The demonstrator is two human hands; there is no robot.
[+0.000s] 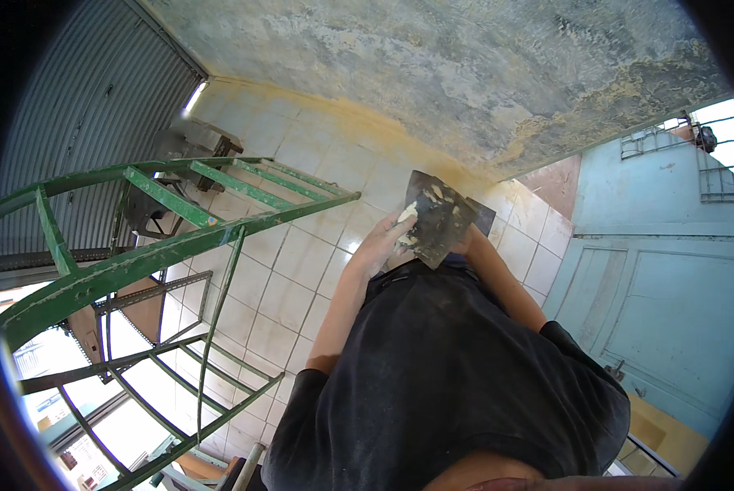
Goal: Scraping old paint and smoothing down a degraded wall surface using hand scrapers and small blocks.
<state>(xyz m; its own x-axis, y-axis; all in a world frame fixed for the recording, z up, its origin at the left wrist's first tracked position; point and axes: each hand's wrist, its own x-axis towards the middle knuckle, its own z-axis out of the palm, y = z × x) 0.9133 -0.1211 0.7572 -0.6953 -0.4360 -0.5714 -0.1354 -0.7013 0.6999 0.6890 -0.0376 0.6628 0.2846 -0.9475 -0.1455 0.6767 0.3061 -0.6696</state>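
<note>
Two hands meet at a dark metal scraper blade point(440, 225): the left hand point(381, 244) pinches its edge between fingers; the right hand point(465, 240) is mostly hidden behind, its grasp unclear. Work looks unfinished, cream clumps remaining on the flat, smeared blade before the black shirt point(440, 360). Beyond, the wall point(432, 65) is patchy grey and yellow.

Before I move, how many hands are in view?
2. The left hand is at the left edge of the flat dark plate with pale smears; the right hand is at its lower right, partly hidden behind it. No others show.
</note>
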